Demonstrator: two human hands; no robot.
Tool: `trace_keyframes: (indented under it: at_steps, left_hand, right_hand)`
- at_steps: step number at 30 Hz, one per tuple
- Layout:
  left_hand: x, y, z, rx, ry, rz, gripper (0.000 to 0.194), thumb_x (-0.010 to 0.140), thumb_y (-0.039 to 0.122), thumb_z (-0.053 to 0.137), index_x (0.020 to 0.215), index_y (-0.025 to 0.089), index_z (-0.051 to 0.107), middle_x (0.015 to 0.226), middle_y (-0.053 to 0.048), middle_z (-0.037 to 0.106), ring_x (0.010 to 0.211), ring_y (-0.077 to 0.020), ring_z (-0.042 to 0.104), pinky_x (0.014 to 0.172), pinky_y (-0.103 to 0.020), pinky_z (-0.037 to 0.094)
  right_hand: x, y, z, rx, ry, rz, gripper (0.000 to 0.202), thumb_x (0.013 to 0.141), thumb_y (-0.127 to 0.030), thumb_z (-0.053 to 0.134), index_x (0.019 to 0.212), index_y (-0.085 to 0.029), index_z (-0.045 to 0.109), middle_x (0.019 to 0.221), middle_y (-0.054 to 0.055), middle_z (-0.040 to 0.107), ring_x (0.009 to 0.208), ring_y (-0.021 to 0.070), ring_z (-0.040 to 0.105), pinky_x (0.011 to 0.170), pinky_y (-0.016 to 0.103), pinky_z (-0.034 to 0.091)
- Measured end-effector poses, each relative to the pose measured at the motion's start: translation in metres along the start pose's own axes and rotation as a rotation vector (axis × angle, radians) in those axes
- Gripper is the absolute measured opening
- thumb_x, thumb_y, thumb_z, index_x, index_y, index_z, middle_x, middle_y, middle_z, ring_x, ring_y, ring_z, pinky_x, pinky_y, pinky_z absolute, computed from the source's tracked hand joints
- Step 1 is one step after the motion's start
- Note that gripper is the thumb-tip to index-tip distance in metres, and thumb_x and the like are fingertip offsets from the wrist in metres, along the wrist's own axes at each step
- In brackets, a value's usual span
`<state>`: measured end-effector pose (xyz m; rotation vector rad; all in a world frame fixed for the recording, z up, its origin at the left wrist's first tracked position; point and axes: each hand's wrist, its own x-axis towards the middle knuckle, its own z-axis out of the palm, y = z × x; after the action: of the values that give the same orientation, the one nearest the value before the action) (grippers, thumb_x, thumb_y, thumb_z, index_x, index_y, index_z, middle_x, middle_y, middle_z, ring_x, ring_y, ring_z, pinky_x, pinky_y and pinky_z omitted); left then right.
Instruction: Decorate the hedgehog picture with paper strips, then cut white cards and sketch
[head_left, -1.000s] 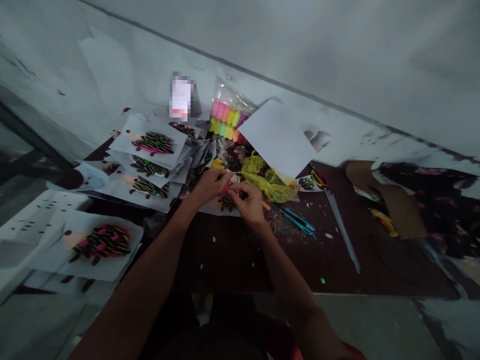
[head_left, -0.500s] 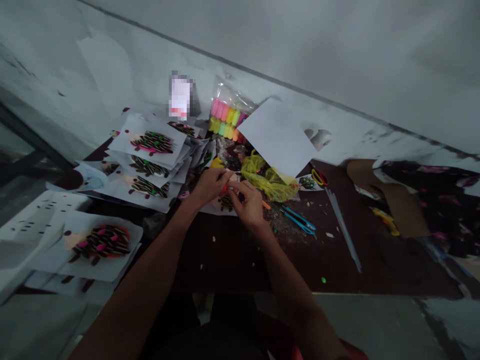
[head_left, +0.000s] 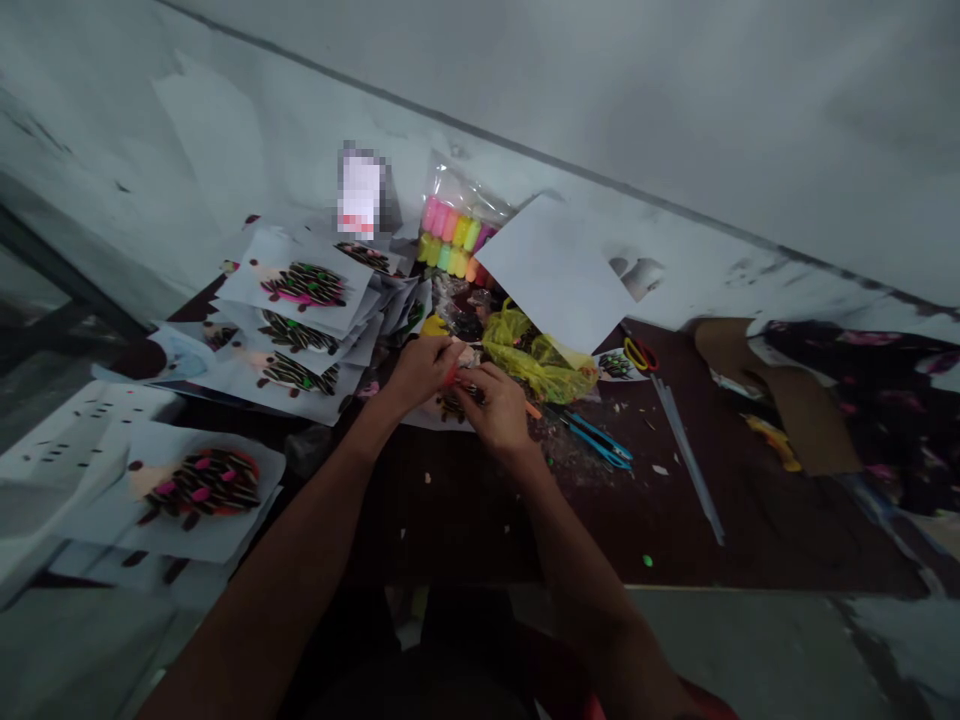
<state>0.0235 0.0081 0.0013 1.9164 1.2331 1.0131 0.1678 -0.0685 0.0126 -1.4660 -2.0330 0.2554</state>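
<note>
Near the middle of the dark table, my left hand (head_left: 426, 372) has its fingers closed around a small red-orange piece (head_left: 450, 377). Beside it on the right, my right hand (head_left: 495, 405) is bent in a pinch, its fingertips close to that piece; whether they grip anything is too small to tell. Beneath the hands lies a white sheet with a hedgehog figure (head_left: 452, 405) in dark strips, partly covered. A crumpled yellow plastic bag (head_left: 544, 370) is right of the hands.
Stacks of hedgehog sheets (head_left: 199, 495) lie at the left. Behind are a bag of colored clay (head_left: 454, 235) and a blank white sheet (head_left: 555, 275). To the right are a blue cutter (head_left: 598, 440), scissors (head_left: 640, 355), clear sticks (head_left: 688, 460) and brown cardboard (head_left: 814, 420).
The fingers of my right hand have shifted slightly beside the red-orange piece. My left hand stays almost in place.
</note>
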Motion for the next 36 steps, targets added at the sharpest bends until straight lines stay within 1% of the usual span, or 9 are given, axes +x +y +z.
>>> trace_keyframes:
  at_steps: [11,19,21,23,25,27,29,33,36]
  left_hand:
    - [-0.002,0.008,-0.002,-0.120,-0.014,-0.044,0.039,0.090,0.039,0.044,0.056,0.021,0.039,0.054,0.004,0.037,0.058,-0.0119,0.035,0.057,-0.028,0.026]
    - [-0.003,0.012,-0.001,-0.127,-0.052,-0.046,0.040,0.089,0.035,0.047,0.053,0.021,0.039,0.053,0.005,0.035,0.056,-0.0112,0.034,0.056,-0.028,0.024]
    - [-0.004,0.014,-0.001,-0.160,-0.070,-0.032,0.038,0.089,0.035,0.048,0.054,0.021,0.039,0.054,0.005,0.035,0.057,-0.0112,0.033,0.056,-0.028,0.025]
    - [-0.003,0.014,-0.003,-0.176,-0.076,-0.036,0.038,0.089,0.036,0.049,0.055,0.021,0.039,0.055,0.005,0.035,0.057,-0.0114,0.033,0.056,-0.028,0.025]
    - [-0.002,0.013,-0.007,-0.169,-0.057,-0.049,0.039,0.089,0.037,0.049,0.055,0.021,0.038,0.055,0.005,0.034,0.057,-0.0117,0.033,0.056,-0.028,0.025]
    - [-0.001,0.009,-0.010,-0.158,-0.032,-0.047,0.040,0.090,0.038,0.049,0.055,0.021,0.038,0.055,0.004,0.033,0.057,-0.0121,0.033,0.056,-0.029,0.024]
    - [0.000,0.005,-0.014,-0.160,-0.011,-0.033,0.041,0.091,0.038,0.049,0.056,0.022,0.037,0.055,0.004,0.032,0.057,-0.0122,0.033,0.056,-0.029,0.024]
    - [0.000,0.000,-0.017,-0.171,0.018,-0.044,0.042,0.092,0.039,0.049,0.056,0.022,0.037,0.052,0.004,0.034,0.055,-0.0124,0.033,0.054,-0.029,0.023]
    - [0.000,0.000,-0.019,-0.178,0.052,-0.058,0.043,0.092,0.038,0.050,0.055,0.022,0.036,0.052,0.004,0.033,0.053,-0.0120,0.032,0.054,-0.029,0.023]
  right_hand:
    - [-0.001,-0.006,0.000,-0.107,0.012,-0.003,0.014,0.097,-0.025,0.060,0.095,-0.023,0.073,0.090,0.005,0.068,0.083,0.0184,0.063,0.072,0.027,0.044]
    - [-0.002,-0.006,0.007,-0.162,0.047,0.032,0.010,0.088,-0.019,0.060,0.080,-0.022,0.064,0.084,0.005,0.065,0.080,0.0196,0.061,0.069,0.028,0.042]
    - [-0.002,-0.006,0.007,-0.091,0.077,0.039,0.008,0.086,-0.019,0.060,0.079,-0.022,0.062,0.083,0.005,0.064,0.080,0.0192,0.060,0.071,0.028,0.044]
    - [-0.002,-0.007,0.005,0.070,0.165,0.073,0.008,0.088,-0.023,0.058,0.080,-0.022,0.060,0.080,0.003,0.061,0.075,0.0175,0.058,0.070,0.028,0.045]
    - [0.001,-0.007,0.001,0.286,0.272,0.141,0.011,0.093,-0.029,0.053,0.088,-0.022,0.060,0.079,0.001,0.059,0.069,0.0154,0.055,0.066,0.027,0.046]
    - [0.003,-0.007,-0.004,0.463,0.323,0.195,0.017,0.097,-0.034,0.047,0.099,-0.022,0.059,0.084,0.002,0.061,0.066,0.0137,0.054,0.064,0.026,0.046]
    - [0.005,-0.007,-0.009,0.541,0.296,0.211,0.019,0.098,-0.034,0.044,0.102,-0.023,0.059,0.088,0.002,0.063,0.066,0.0128,0.055,0.064,0.026,0.047]
    - [0.004,-0.006,-0.012,0.543,0.191,0.208,0.022,0.092,-0.030,0.046,0.078,-0.022,0.060,0.068,-0.001,0.057,0.060,0.0131,0.052,0.059,0.026,0.043]
    - [0.005,-0.003,-0.010,0.578,0.158,0.261,0.022,0.090,-0.035,0.052,0.075,-0.021,0.061,0.068,-0.001,0.060,0.057,0.0122,0.051,0.055,0.025,0.041]
